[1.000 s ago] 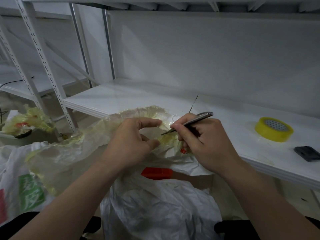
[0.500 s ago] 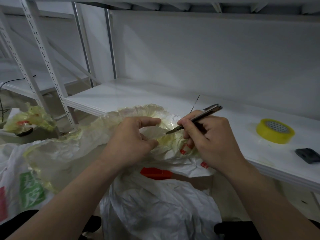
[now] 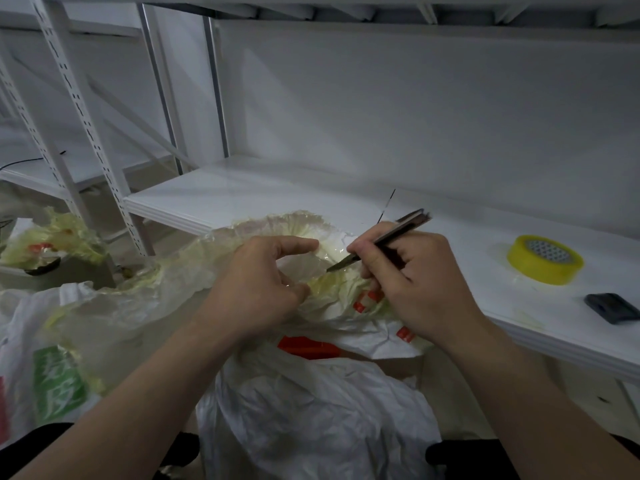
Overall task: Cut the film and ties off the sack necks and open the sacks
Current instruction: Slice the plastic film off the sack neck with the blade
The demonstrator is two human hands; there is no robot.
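Moved: since a second ago I see the knife (image 3: pixel 381 241) tipped steeper, its butt end higher and further right, while the blade tip sits at the same spot on the film (image 3: pixel 277 225).
Right hand: my view shows the right hand (image 3: pixel 415 285) gripping the knife like a pen, fingers curled round the handle.
Left hand: the left hand (image 3: pixel 258 282) pinches a fold of film between thumb and middle fingers, with the forefinger stretched out above.
Sack: the sack neck (image 3: pixel 337 287) lies between the two hands, wrapped in yellowish film, and the white sack (image 3: pixel 311 417) bulges below them.
Shelf and room: a white shelf (image 3: pixel 242 192) runs behind the hands to a white back wall (image 3: pixel 415 116). Perforated rack uprights (image 3: pixel 81 126) stand at left.
Edges: the shelf's front edge slants down to the right, passing just behind the film and under the right wrist.
Open room: the tape roll (image 3: pixel 545 259) and a black object (image 3: pixel 611 308) lie well apart to the right. A second sack (image 3: pixel 55 386) and a film heap (image 3: pixel 52 237) crowd the left.
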